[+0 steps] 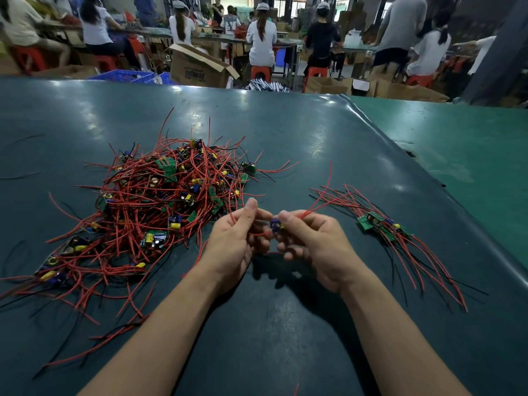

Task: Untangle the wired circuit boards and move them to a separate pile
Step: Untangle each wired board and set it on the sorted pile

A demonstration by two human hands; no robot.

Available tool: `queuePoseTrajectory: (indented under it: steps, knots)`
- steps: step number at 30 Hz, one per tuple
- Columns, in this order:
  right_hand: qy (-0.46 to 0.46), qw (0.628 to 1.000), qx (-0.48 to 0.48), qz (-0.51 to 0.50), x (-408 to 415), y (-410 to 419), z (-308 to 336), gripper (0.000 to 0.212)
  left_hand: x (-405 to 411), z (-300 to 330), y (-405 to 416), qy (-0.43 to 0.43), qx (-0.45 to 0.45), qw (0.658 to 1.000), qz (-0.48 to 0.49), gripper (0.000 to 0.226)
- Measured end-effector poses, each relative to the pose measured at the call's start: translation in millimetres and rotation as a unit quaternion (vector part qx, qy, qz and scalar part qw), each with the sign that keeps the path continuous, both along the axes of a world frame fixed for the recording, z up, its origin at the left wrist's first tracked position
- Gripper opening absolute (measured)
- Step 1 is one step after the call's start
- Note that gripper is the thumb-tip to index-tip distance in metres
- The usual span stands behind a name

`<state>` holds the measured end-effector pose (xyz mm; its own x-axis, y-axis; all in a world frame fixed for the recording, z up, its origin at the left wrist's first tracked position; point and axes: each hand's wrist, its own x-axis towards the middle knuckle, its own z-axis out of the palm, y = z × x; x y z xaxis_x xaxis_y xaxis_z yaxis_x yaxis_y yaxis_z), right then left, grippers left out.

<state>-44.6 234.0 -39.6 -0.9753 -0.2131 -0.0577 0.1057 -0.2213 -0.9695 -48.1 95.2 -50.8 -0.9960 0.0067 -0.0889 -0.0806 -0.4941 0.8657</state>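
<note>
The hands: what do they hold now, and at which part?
One wired circuit board: the right hand pinches the board end, the left hand grips its red wires.

Evenly lit from overhead; pale glare patches on the dark table; soft shadow beneath hands; blurred background workers; wide-angle bending at edges
</note>
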Motion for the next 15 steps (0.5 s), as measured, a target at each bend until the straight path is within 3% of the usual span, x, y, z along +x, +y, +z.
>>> queuePoseTrajectory:
  steps: [3, 6, 13, 15]
  knots:
    - [-0.008, 0.994, -0.054, -0.095, -5.3, 6.0, 7.7, 0.016, -0.6, 2.5, -2.3, -0.002, -0.01, 1.0, 0.011, 0.047]
    - [-0.031, 0.987, -0.049, -0.152, -26.8, 9.5, 21.4, 0.017, -3.4, 0.4, -3.2, -0.003, -0.001, 1.0, 0.03, 0.05]
    - [-0.142, 0.974, -0.109, -0.142, -130.5, -3.8, 58.7, 0.027, -6.1, -0.1, -4.4, -0.015, 0.017, 1.0, 0.018, 0.039]
    - [-0.171, 0.969, -0.109, -0.144, -148.0, -9.0, 55.3, 0.016, -6.0, 0.8, -4.8, -0.018, 0.023, 0.999, 0.015, 0.037]
